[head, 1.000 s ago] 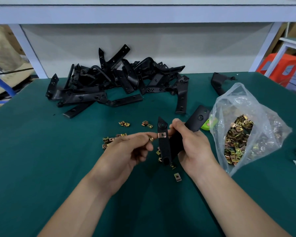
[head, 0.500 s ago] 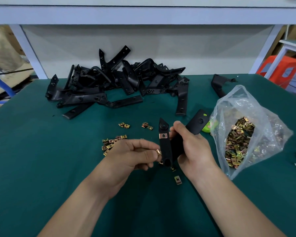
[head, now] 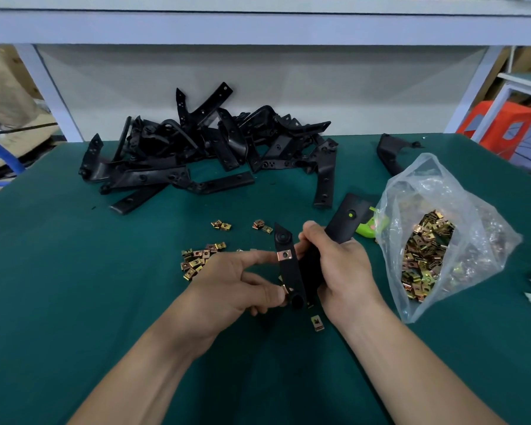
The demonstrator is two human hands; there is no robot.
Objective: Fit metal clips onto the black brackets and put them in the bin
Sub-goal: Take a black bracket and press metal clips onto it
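Note:
My right hand (head: 339,268) grips a black V-shaped bracket (head: 292,271) above the green table. One metal clip (head: 285,256) sits on its left arm near the top. My left hand (head: 233,286) pinches a second metal clip (head: 285,290) against the lower edge of that arm, index finger stretched toward the upper clip. Loose brass clips (head: 198,259) lie in a small heap to the left of my hands, and a single clip (head: 317,322) lies under the bracket.
A pile of black brackets (head: 209,148) fills the back of the table (head: 74,302). A clear plastic bag of clips (head: 432,240) stands at the right, a green object (head: 370,228) beside it. Another black bracket (head: 391,151) lies at the back right. An orange stool (head: 500,127) stands beyond the table.
My left hand has dropped from the upper clip to the lower end of the bracket arm and now presses a second clip there. The right hand keeps its grip.

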